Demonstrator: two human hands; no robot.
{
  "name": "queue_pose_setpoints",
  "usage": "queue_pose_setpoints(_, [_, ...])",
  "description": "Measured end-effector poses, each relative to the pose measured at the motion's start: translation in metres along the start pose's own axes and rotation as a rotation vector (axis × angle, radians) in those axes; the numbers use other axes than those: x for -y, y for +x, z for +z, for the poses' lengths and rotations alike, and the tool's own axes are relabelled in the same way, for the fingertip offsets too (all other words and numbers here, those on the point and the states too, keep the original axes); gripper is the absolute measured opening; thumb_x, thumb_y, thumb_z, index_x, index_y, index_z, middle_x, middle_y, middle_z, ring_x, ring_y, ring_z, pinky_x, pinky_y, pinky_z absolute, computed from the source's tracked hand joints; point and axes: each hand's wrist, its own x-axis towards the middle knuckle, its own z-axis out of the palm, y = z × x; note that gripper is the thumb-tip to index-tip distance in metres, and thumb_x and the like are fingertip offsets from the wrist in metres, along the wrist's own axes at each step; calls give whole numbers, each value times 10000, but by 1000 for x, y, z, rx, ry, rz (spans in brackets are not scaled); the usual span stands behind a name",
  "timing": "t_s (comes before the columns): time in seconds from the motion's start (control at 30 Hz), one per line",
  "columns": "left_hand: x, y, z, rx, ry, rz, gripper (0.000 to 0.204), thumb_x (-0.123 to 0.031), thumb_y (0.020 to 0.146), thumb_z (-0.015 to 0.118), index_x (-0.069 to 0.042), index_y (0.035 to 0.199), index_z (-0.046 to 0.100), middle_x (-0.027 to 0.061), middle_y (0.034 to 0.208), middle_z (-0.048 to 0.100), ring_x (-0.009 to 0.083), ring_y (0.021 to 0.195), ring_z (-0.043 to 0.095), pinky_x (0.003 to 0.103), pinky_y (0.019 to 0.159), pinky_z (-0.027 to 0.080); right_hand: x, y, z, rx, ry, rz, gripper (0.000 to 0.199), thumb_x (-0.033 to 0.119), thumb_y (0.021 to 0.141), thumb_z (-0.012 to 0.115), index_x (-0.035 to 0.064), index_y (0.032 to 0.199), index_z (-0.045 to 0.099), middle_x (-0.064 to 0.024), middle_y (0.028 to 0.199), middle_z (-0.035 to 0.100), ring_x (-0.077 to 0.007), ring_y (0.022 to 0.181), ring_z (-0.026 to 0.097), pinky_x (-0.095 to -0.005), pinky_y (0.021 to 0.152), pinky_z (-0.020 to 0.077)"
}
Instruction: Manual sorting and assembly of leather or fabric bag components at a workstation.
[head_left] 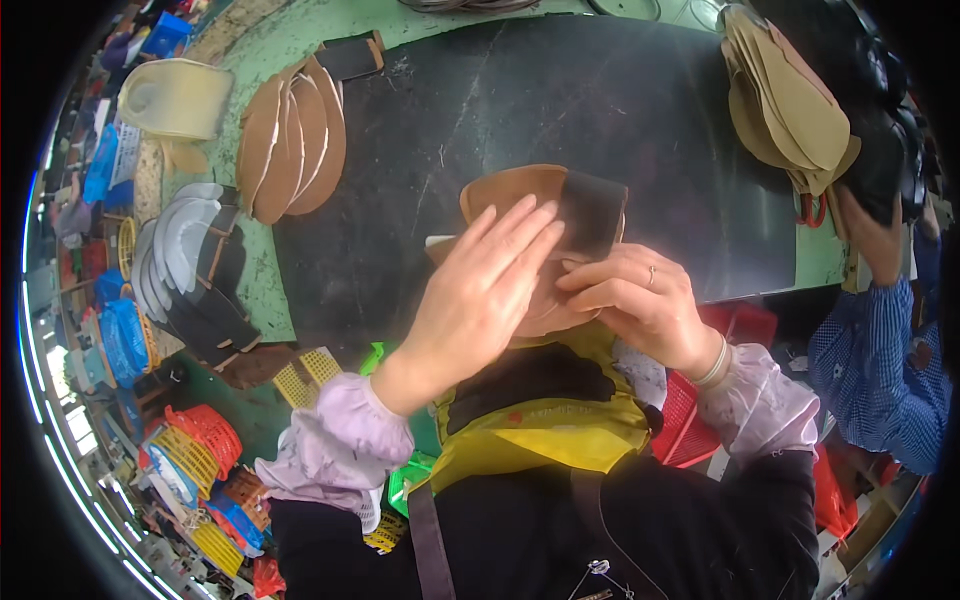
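Note:
In front of me, at the near edge of the black work mat (400,150), lies a flat leather-like piece (520,185), tan with a black end (592,212). My left hand (485,280) rests on it, fingers stretched out flat, the tips reaching the black end. At the lower right edge of the same piece, my right hand (645,300) has its fingers bent and pinched together. More brown material shows under and between my hands; how many layers there are is hidden. A small pale edge sticks out left of my left wrist.
Brown rounded pieces (292,140) are fanned out at the mat's left. Grey-and-black pieces (180,250) lie at the green table's left edge, below a translucent curved form (175,98). Olive pieces (790,100) are stacked far right, near a co-worker's blue sleeve (875,370). Red baskets (682,415) stand below.

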Motion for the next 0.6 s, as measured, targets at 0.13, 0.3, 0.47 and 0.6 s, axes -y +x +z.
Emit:
queue_pose_setpoints(0.13, [4,13,0,56,126,-124,693,-226,884,612,46,1486,402,208,1573,366,342,1483,328,499,1215,254,-2,-2,0,-4,39,87,240,-10,709,768,74,915,676,-39,1049,733,-273,966,701,-396,901,559])
queue_pose_setpoints(0.3, [20,15,-7,11,38,-119,790,-398,908,631,30,1515,362,215,1569,381,359,1501,297,511,1224,213,8,3,-3,-12,33,124,220,-34,717,767,65,891,676,-47,1004,749,-264,979,724,-380,893,579])
queue_pose_setpoints(0.47, [-9,6,-32,33,-207,23,761,-194,768,795,11,1436,493,206,1463,520,343,1344,534,512,1153,376,11,27,-11,-310,146,190,197,-83,733,739,35,880,680,-80,971,752,-266,923,738,-341,809,596])
queue_pose_setpoints(0.6, [18,-5,-75,-450,-128,-335,355,-53,867,634,4,1211,698,155,1244,699,252,1156,670,379,997,516,11,46,-31,-234,70,105,330,16,791,769,44,1091,634,-111,1120,705,-301,1043,692,-364,895,557])
